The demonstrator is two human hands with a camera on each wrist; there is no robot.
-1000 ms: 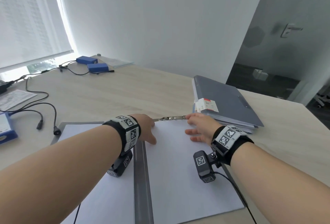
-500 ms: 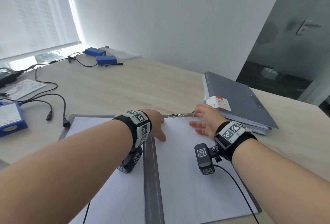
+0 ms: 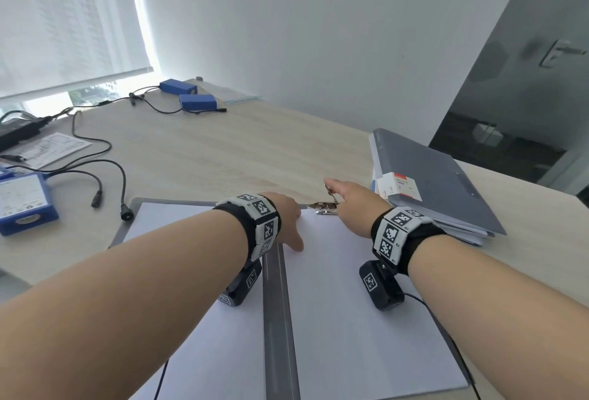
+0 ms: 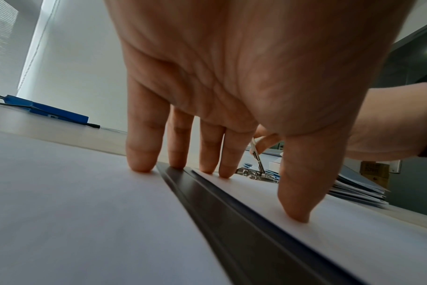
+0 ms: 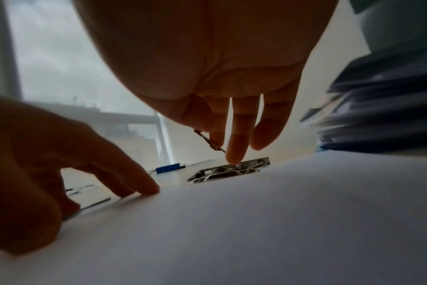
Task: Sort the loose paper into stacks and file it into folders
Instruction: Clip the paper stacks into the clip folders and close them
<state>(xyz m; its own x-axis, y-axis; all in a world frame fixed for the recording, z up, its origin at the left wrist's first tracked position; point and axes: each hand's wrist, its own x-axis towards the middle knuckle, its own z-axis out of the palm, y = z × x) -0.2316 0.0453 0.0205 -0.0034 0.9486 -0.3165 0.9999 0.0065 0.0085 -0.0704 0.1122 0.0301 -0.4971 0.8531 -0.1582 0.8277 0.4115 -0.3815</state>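
Paper sheets [image 3: 360,313] lie flat in open grey folder [image 3: 276,313] on the wooden worktop [image 3: 204,157], one white stack on each side of the folder's spine; right stack tucked under a metal lever clip [image 3: 323,207] at the folder's far edge

Left hand [image 3: 288,219]: fingers spread and straight, tips pressed down across the spine. Left wrist view shows little finger on the left stack, one finger on the spine, two fingers and thumb on the right stack

Right hand [image 3: 352,205]: thumb and forefinger pinch the clip's thin lever [image 3: 332,194], which stands tilted up off the clip base; middle fingertip touches the base in the right wrist view; other fingers loosely bent

Closed grey folders [image 3: 446,189], stacked with paper between them, sit just right of the open one, white-and-red label on top

Far left: blue boxes [image 3: 197,101], black cables [image 3: 95,167], printed leaflet [image 3: 54,147]
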